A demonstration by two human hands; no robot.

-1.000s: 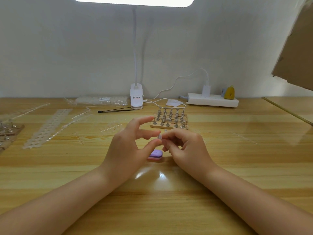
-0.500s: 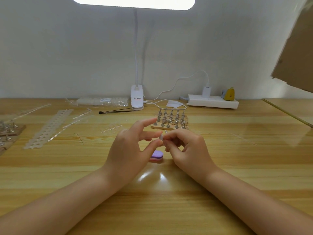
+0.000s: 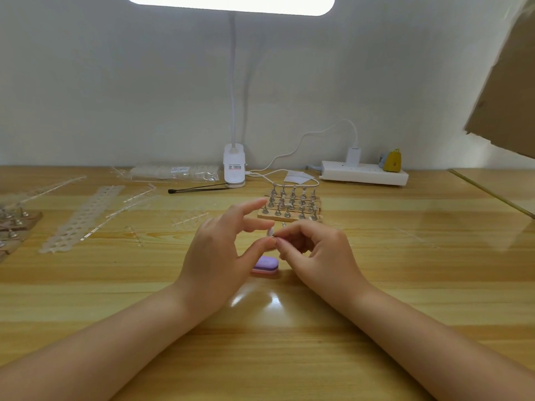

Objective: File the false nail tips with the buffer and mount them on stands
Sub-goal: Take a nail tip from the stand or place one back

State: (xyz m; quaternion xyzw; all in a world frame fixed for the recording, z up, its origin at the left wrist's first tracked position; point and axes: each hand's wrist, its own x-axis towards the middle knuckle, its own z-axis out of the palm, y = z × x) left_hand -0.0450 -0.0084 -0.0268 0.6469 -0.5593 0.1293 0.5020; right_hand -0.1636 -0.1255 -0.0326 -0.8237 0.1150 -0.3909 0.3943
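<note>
No text could be read. The lamp base (image 3: 234, 169) carried a small label with red and dark print, and the clear packet (image 3: 173, 172) beside it bore a white sticker, both too small to make out.

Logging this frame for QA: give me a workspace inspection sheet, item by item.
Surface: wooden table, glossy, lamp glare near the wrists.
Job's things: nail tip pinched between both hands; purple buffer lying under them; stand block behind.
Clutter: clear tip strips, plastic packet, black brush.
Hands: left hand and right hand both on the nail tip.
Cables: white cord from lamp base to power strip.
Surroundings: white wall, cardboard at right.
</note>
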